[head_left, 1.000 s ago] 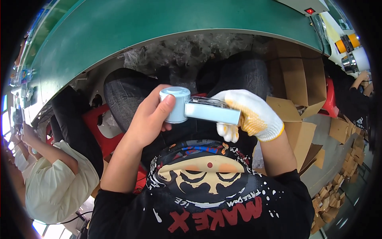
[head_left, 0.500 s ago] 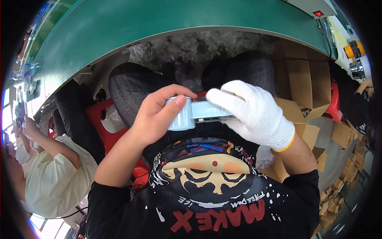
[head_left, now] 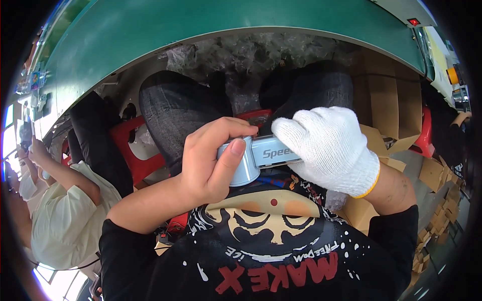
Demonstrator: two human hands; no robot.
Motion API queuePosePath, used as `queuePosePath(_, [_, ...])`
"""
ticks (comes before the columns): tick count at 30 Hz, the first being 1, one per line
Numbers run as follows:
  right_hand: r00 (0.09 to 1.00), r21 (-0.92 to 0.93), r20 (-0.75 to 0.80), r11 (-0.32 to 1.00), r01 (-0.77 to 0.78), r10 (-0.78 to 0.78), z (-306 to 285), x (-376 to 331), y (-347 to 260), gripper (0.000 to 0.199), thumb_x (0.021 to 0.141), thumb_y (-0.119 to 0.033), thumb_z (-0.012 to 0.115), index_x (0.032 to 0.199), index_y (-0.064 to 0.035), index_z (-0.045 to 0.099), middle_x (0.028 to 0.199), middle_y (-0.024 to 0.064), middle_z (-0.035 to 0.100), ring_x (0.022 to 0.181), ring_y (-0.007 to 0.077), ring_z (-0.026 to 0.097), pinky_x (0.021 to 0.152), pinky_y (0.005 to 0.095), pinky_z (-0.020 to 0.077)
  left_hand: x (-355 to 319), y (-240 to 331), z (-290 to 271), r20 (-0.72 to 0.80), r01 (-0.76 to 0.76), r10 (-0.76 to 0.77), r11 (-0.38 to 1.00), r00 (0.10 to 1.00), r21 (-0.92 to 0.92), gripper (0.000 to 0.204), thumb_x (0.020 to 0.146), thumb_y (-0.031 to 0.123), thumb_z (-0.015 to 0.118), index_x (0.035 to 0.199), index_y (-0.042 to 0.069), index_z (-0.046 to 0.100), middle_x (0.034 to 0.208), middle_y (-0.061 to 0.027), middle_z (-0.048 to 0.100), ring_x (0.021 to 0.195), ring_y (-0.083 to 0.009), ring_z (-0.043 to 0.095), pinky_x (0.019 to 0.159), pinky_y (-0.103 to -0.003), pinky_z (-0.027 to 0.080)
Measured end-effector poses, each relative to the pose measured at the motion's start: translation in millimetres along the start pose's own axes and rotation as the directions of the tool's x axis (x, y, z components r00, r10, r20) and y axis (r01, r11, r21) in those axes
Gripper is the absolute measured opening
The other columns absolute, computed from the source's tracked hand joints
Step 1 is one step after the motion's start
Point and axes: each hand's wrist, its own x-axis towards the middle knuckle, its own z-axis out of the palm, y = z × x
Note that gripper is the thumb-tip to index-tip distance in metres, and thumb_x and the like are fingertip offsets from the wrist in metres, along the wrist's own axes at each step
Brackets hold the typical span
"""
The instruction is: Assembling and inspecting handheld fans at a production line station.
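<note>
In front of my belly I hold a light-blue device (head_left: 270, 153) with a short round cylinder (head_left: 245, 172) at its left end and a flat, bar-like body with dark print. My bare left hand (head_left: 208, 159) is closed around the cylinder, thumb on the near side and fingers over the far side. On my right hand (head_left: 331, 150) is a white knit glove with a yellow cuff edge. It grips the right part of the bar, and its fingers hide that end. What the device is for cannot be told.
A green table (head_left: 216, 17) curves across the far side, with crumpled clear plastic bags (head_left: 261, 52) beneath. Open cardboard boxes (head_left: 394, 100) stand at the right, small cartons (head_left: 442, 220) beyond. A red stool (head_left: 131, 145) and a co-worker in a pale shirt (head_left: 70, 220) are at left.
Both hands have brought the device a little nearer to me and to the right. It has been turned: the print, upside down before, now reads upright. Both hands still grip it.
</note>
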Motion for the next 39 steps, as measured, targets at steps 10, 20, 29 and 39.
queuePosePath(10, [0.986, 0.328, 0.16, 0.945, -0.002, -0.054, 20, 38, -5, 0.036, 0.074, -0.027, 0.082, 0.103, -0.0101, 0.068, 0.087, 0.0112, 0.069, 0.077, 0.0327, 0.071, 0.067, 0.041, 0.0544, -8, -6, -28, 0.148, 0.5, -0.498, 0.866, 0.854, 0.027, 0.029, 0.107, 0.019, 0.051, 0.111, -0.003, 0.069, 0.108, -0.0114, 0.073, 0.099, -0.0211, 0.07, 0.09, -0.032, 0.053])
queuePosePath(20, [0.876, 0.875, 0.451, -0.11, -0.472, -0.172, 139, 85, 89, 0.047, 0.098, -0.031, 0.069, 0.127, 0.006, 0.064, 0.092, 0.0138, 0.074, 0.069, 0.0199, 0.07, 0.059, 0.0321, 0.057, 12, -14, -92, -0.071, 0.108, -0.237, 0.663, 0.969, -0.741, 0.046, 0.11, 0.047, 0.048, 0.119, 0.005, 0.066, 0.111, -0.0124, 0.071, 0.099, -0.0223, 0.071, 0.088, -0.039, 0.057])
queuePosePath(29, [0.805, 0.755, 0.542, 0.281, -0.593, 0.241, 139, 114, 96, 0.033, 0.098, -0.03, 0.068, 0.115, -0.0018, 0.068, 0.084, 0.0064, 0.068, 0.062, 0.0151, 0.063, 0.057, 0.0291, 0.0517, 270, 6, -138, -0.501, 0.068, -0.433, 0.803, 0.75, -0.592, 0.037, 0.111, 0.048, 0.041, 0.126, 0.017, 0.054, 0.098, -0.0109, 0.067, 0.074, -0.0278, 0.068, 0.057, -0.04, 0.058])
queuePosePath(39, [0.737, 0.729, 0.603, 0.162, -0.665, 0.305, 146, 85, 119, 0.039, 0.099, -0.04, 0.066, 0.111, -0.0026, 0.069, 0.085, 0.0037, 0.065, 0.063, 0.0128, 0.059, 0.057, 0.0279, 0.0483, 375, -4, -116, -0.451, 0.086, -0.323, 0.878, 0.832, -0.47, 0.06, 0.102, 0.018, 0.061, 0.157, 0.014, 0.036, 0.138, -0.0154, 0.056, 0.125, -0.0378, 0.059, 0.103, -0.051, 0.056])
